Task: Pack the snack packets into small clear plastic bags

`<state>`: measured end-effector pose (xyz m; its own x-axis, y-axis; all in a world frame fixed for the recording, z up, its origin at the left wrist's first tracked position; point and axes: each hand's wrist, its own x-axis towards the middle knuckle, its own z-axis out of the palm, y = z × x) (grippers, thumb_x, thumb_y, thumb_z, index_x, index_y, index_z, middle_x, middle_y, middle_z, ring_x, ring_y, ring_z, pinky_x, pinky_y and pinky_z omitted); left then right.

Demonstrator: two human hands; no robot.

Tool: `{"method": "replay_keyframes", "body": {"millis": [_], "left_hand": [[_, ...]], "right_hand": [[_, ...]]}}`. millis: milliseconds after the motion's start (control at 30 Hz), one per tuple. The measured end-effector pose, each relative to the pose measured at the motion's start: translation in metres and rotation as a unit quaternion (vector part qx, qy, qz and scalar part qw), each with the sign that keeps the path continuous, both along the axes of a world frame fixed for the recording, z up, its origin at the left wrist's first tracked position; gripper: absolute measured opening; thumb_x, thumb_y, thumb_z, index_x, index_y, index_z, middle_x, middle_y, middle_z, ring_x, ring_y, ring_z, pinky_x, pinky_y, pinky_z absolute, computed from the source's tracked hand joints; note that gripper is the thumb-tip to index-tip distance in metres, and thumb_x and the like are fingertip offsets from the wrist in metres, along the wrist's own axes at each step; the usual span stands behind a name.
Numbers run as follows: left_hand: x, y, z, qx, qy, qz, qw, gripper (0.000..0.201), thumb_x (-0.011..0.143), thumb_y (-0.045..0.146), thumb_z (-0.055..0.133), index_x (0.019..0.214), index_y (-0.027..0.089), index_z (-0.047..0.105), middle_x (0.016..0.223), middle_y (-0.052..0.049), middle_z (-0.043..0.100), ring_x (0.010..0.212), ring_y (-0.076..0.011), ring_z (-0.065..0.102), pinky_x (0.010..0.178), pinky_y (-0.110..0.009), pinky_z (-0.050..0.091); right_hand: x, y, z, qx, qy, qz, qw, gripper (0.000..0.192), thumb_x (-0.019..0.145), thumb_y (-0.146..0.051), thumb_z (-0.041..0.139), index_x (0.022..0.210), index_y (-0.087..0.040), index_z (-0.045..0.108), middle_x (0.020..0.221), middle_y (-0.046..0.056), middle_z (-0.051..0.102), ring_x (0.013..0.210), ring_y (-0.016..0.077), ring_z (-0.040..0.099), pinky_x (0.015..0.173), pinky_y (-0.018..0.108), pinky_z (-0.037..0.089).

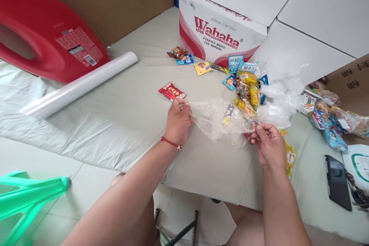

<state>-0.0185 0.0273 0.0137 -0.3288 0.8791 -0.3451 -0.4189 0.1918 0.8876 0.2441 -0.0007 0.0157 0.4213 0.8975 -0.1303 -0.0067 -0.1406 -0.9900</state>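
A clear plastic bag [211, 123] is stretched between my two hands above the covered table. My left hand [179, 117], with a red string bracelet at the wrist, pinches one end of it. At the other end, my right hand [268, 138] has thumb and fingers closed on the plastic. Through the film a small yellow and purple packet [228, 114] shows; whether it lies inside or behind the bag I cannot tell. Just beyond my left hand lies a red snack packet [172, 91]. Yellow-wrapped snacks [254, 94] are heaped past the bag.
A white and red Wahaha carton [221, 32] stands at the back. Crumpled clear bags [281, 100] lie right of the heap, with filled snack bags [325, 119] farther right. A phone [338, 182] rests near the right edge. Left are a plastic film roll [83, 84] and a red jug [63, 19].
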Motion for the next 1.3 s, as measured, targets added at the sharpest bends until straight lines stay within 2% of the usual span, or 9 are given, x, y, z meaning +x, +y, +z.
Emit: {"method": "replay_keyframes", "body": {"millis": [267, 433, 533, 633, 800, 900, 1033, 1133, 1300], "left_hand": [[-0.03, 0.003, -0.008, -0.002, 0.108, -0.011, 0.994, 0.016, 0.082, 0.029, 0.069, 0.078, 0.022, 0.054, 0.053, 0.008, 0.041, 0.042, -0.0075, 0.033, 0.042, -0.022, 0.027], [-0.028, -0.003, -0.013, -0.015, 0.286, -0.052, 0.957, 0.025, 0.078, 0.033, 0.071, 0.095, 0.021, 0.056, 0.077, 0.001, 0.055, 0.061, -0.0137, 0.05, 0.058, -0.029, 0.043], [-0.021, -0.011, -0.014, 0.034, 0.458, -0.008, 0.888, 0.048, 0.07, 0.026, 0.074, 0.114, 0.019, 0.055, 0.112, -0.01, 0.057, 0.096, -0.0252, 0.058, 0.084, -0.042, 0.051], [-0.016, -0.02, -0.014, 0.148, 0.589, 0.007, 0.794, 0.043, 0.073, 0.012, 0.065, 0.116, 0.017, 0.058, 0.125, -0.016, 0.053, 0.121, -0.0343, 0.048, 0.101, -0.052, 0.043], [-0.012, -0.036, -0.018, 0.337, 0.684, -0.102, 0.639, 0.043, 0.078, -0.004, 0.05, 0.104, 0.026, 0.065, 0.105, -0.008, 0.067, 0.103, -0.0264, 0.056, 0.085, -0.042, 0.042], [-0.008, -0.044, -0.023, 0.411, 0.685, -0.133, 0.586, 0.053, 0.078, -0.009, 0.047, 0.113, 0.026, 0.063, 0.105, -0.006, 0.068, 0.098, -0.0218, 0.058, 0.077, -0.036, 0.04], [-0.002, -0.05, -0.029, 0.381, 0.687, -0.113, 0.608, 0.053, 0.079, -0.008, 0.044, 0.123, 0.02, 0.057, 0.115, -0.011, 0.065, 0.101, -0.0218, 0.06, 0.078, -0.034, 0.047], [0.001, -0.053, -0.033, 0.336, 0.685, -0.111, 0.637, 0.045, 0.082, -0.005, 0.042, 0.117, 0.018, 0.058, 0.121, -0.012, 0.063, 0.101, -0.0208, 0.061, 0.082, -0.033, 0.052], [0.001, -0.054, -0.036, 0.281, 0.717, -0.239, 0.591, 0.036, 0.079, -0.007, 0.041, 0.091, 0.017, 0.065, 0.124, -0.012, 0.067, 0.115, -0.0247, 0.063, 0.093, -0.039, 0.052]], "right_hand": [[0.016, 0.004, 0.004, -0.059, -0.039, 0.037, 0.997, 0.045, 0.059, -0.052, 0.09, 0.076, -0.018, 0.065, 0.062, 0.001, 0.068, 0.051, 0.0123, 0.059, 0.043, 0.021, 0.045], [0.024, 0.004, -0.003, -0.06, -0.121, 0.053, 0.989, 0.038, 0.066, -0.051, 0.085, 0.076, -0.02, 0.066, 0.062, 0.0, 0.067, 0.052, 0.0139, 0.058, 0.049, 0.026, 0.046], [0.029, 0.004, -0.01, -0.058, -0.15, 0.091, 0.983, 0.033, 0.072, -0.049, 0.081, 0.08, -0.021, 0.068, 0.069, 0.001, 0.07, 0.057, 0.015, 0.06, 0.054, 0.027, 0.047], [0.032, 0.002, -0.015, -0.059, -0.162, 0.108, 0.979, 0.032, 0.074, -0.049, 0.08, 0.084, -0.021, 0.069, 0.073, 0.002, 0.072, 0.059, 0.0153, 0.059, 0.057, 0.028, 0.047], [0.031, 0.003, -0.011, -0.056, -0.193, 0.1, 0.975, 0.033, 0.073, -0.049, 0.079, 0.084, -0.02, 0.069, 0.073, 0.003, 0.071, 0.062, 0.0167, 0.06, 0.061, 0.03, 0.047], [0.027, 0.002, -0.003, -0.071, -0.217, 0.096, 0.969, 0.028, 0.076, -0.046, 0.073, 0.085, -0.02, 0.067, 0.077, 0.004, 0.073, 0.065, 0.018, 0.062, 0.064, 0.03, 0.048], [0.023, 0.001, 0.003, -0.088, -0.361, 0.07, 0.926, 0.019, 0.081, -0.038, 0.063, 0.087, -0.021, 0.068, 0.08, 0.005, 0.071, 0.07, 0.0204, 0.064, 0.07, 0.034, 0.05], [0.019, 0.0, 0.002, -0.022, -0.475, 0.044, 0.879, 0.021, 0.082, -0.026, 0.054, 0.097, -0.02, 0.068, 0.098, 0.009, 0.069, 0.083, 0.0231, 0.065, 0.083, 0.041, 0.052], [0.007, -0.007, 0.009, 0.16, -0.53, -0.04, 0.832, 0.039, 0.078, -0.009, 0.048, 0.111, -0.019, 0.064, 0.131, 0.017, 0.054, 0.125, 0.0296, 0.054, 0.101, 0.048, 0.049]]}}
